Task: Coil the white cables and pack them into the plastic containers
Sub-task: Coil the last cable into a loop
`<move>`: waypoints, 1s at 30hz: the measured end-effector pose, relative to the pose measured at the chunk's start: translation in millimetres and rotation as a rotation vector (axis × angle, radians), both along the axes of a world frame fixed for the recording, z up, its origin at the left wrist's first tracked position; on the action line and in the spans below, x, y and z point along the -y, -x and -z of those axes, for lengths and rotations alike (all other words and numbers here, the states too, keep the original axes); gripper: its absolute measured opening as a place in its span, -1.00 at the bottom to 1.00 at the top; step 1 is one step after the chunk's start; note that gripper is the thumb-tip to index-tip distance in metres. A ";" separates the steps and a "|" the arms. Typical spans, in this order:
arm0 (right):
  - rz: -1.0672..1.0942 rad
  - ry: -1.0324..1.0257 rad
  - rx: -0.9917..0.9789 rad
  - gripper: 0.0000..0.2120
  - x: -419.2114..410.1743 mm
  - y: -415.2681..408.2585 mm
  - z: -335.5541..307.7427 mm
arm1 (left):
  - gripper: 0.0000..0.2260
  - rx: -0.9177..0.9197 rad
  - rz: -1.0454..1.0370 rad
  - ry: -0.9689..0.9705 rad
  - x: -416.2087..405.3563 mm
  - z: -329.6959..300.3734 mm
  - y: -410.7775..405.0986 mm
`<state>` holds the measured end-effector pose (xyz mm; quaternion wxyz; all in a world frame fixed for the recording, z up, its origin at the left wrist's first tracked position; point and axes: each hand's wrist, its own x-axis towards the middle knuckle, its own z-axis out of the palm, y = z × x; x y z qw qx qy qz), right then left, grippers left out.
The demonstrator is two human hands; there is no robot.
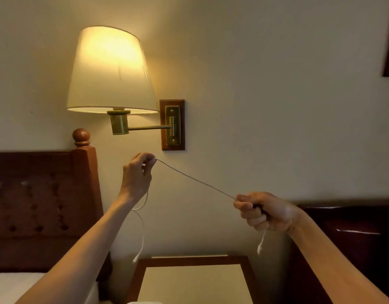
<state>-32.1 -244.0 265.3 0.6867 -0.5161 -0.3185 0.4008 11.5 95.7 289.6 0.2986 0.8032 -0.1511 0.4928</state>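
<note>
Cable taut, left hand, right hand

Thin white cable stretched taut, slanting down rightward, both ends dangling.

Thin white matt cable looks like smooth plastic; the cream pleated cloth lampshade glows softly over a brushed brass metal arm; the reddish-brown wooden headboard is polished and faintly glossy
</note>
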 end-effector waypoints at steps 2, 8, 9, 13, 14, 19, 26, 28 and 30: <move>-0.023 -0.143 -0.074 -0.75 -1.2 6.1 -10.0 | -0.89 -0.007 -0.004 -0.006 -0.1 -1.4 2.2; 0.352 -0.428 -0.013 -0.74 -6.3 22.3 -41.3 | -0.91 -0.035 0.003 -0.132 2.2 -1.0 9.3; 0.428 -0.455 -0.001 -0.71 -7.5 24.1 -47.3 | -0.90 -0.067 0.091 -0.112 4.4 -4.1 14.1; 0.615 -0.561 0.050 -0.71 -11.7 28.3 -73.4 | -0.88 -0.190 0.299 -0.094 16.7 -26.7 34.9; 0.646 -0.578 0.065 -0.73 -12.6 27.4 -79.2 | -0.88 -0.208 0.267 -0.154 20.0 -31.8 38.8; 0.782 -0.410 0.262 -0.74 -27.3 23.0 -99.1 | -0.71 -0.544 0.067 -0.721 68.0 -55.2 85.7; 0.859 0.150 0.681 -0.64 -48.6 36.7 -94.4 | -0.71 -0.424 0.402 -0.698 105.3 -83.1 130.0; 0.807 0.196 0.693 -0.62 -48.9 42.7 -91.7 | -0.74 -0.276 0.464 -0.585 100.0 -87.4 125.5; 0.717 0.181 0.643 -0.61 -50.2 49.1 -89.0 | -0.76 -0.151 0.502 -0.486 94.9 -87.4 117.7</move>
